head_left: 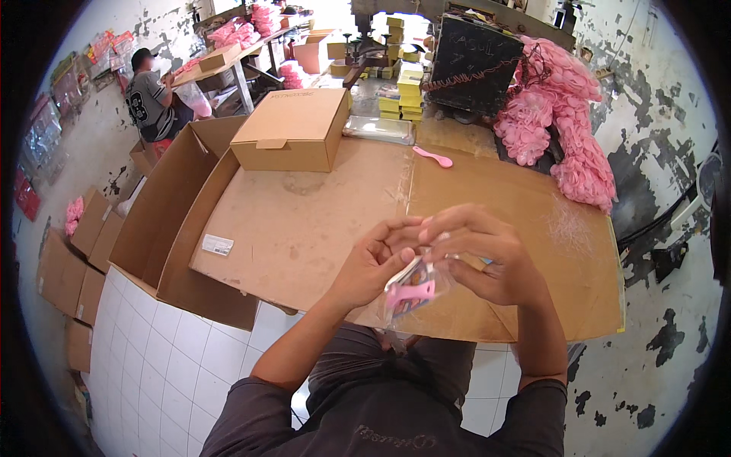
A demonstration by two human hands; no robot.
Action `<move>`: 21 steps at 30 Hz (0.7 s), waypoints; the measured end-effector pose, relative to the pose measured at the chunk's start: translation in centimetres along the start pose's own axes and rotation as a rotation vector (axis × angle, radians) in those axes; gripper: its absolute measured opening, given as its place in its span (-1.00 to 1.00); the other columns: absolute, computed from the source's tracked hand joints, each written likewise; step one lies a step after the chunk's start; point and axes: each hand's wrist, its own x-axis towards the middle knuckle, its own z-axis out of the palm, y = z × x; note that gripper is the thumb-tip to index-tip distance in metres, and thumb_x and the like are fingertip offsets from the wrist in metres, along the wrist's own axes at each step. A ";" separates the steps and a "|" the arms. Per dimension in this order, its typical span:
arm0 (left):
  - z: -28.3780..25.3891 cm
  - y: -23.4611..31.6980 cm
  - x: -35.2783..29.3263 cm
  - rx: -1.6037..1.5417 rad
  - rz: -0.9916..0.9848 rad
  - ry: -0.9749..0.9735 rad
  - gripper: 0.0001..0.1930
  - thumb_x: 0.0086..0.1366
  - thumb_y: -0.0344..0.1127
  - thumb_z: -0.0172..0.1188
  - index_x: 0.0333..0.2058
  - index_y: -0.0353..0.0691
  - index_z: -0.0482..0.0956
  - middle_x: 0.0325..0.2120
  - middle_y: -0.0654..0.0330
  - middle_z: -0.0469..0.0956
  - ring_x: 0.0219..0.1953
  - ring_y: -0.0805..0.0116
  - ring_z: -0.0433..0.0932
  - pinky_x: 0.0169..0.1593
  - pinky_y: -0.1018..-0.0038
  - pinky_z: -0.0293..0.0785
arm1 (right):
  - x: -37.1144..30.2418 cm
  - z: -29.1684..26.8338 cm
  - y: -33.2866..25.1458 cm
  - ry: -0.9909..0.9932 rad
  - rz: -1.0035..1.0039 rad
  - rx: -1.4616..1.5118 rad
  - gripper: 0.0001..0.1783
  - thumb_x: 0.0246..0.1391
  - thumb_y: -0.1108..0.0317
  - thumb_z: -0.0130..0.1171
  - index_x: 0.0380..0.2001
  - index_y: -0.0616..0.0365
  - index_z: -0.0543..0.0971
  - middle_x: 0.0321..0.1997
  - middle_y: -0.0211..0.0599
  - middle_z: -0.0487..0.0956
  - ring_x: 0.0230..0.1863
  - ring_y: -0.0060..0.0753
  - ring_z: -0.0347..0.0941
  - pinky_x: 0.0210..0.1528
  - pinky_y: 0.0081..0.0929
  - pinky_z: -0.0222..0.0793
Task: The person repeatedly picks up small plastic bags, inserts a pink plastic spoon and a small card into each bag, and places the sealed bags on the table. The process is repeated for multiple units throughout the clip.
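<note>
Between my hands, above the near edge of the cardboard-covered table, hangs a small clear plastic packet [411,295] with a pink plastic piece and a printed card inside. My left hand [373,263] pinches its upper edge between thumb and fingers. My right hand [491,259] curls over the packet's other side, its fingers bent against the clear film near the top; its exact hold is partly hidden. A pink spoon [432,157] lies on the table beyond my hands.
A closed cardboard box [289,129] and a clear plastic case [378,129] stand at the table's far side. An open carton [171,213] adjoins the left edge. Pink pieces in bundles [567,114] are heaped at far right. A person [152,99] sits at far left.
</note>
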 end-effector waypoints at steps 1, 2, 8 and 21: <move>0.3 0.3 0.1 0.066 0.085 0.079 -0.52 0.51 -0.43 0.16 0.34 -0.30 0.33 0.17 0.00 0.58 0.21 0.32 0.56 0.30 0.36 0.45 | 0.3 -0.3 -0.5 0.061 -0.047 -0.169 -0.83 0.11 0.42 0.40 -0.19 0.11 0.73 -0.04 -0.34 0.67 0.04 -0.21 0.60 0.13 -0.22 0.42; 0.1 0.3 0.0 0.065 0.085 0.080 -0.52 0.51 -0.43 0.16 0.34 -0.30 0.33 0.17 0.00 0.58 0.21 0.32 0.56 0.30 0.36 0.45 | 0.3 -0.5 -0.8 0.061 -0.047 -0.168 -0.83 0.11 0.42 0.40 -0.19 0.11 0.73 -0.04 -0.34 0.67 0.04 -0.21 0.60 0.13 -0.22 0.42; 0.8 1.8 -0.9 0.489 0.129 -0.033 -0.47 0.40 -0.61 0.10 0.33 -0.27 0.39 0.24 0.07 0.52 0.29 0.29 0.49 0.35 0.33 0.41 | 0.3 -0.5 0.0 -0.009 0.221 -0.134 -0.83 0.18 0.35 0.35 -0.21 0.18 0.71 -0.29 -0.22 0.64 -0.29 -0.24 0.59 -0.19 -0.34 0.47; 1.6 1.4 0.6 0.364 0.022 0.117 -0.62 0.44 -0.50 0.24 0.20 -0.35 0.51 -0.20 0.07 0.74 -0.10 0.38 0.73 -0.05 0.48 0.67 | 0.2 2.0 0.8 0.275 0.042 -0.443 -0.77 0.08 0.42 0.34 -0.16 0.15 0.63 -0.11 -0.21 0.58 -0.04 -0.17 0.54 -0.05 -0.29 0.42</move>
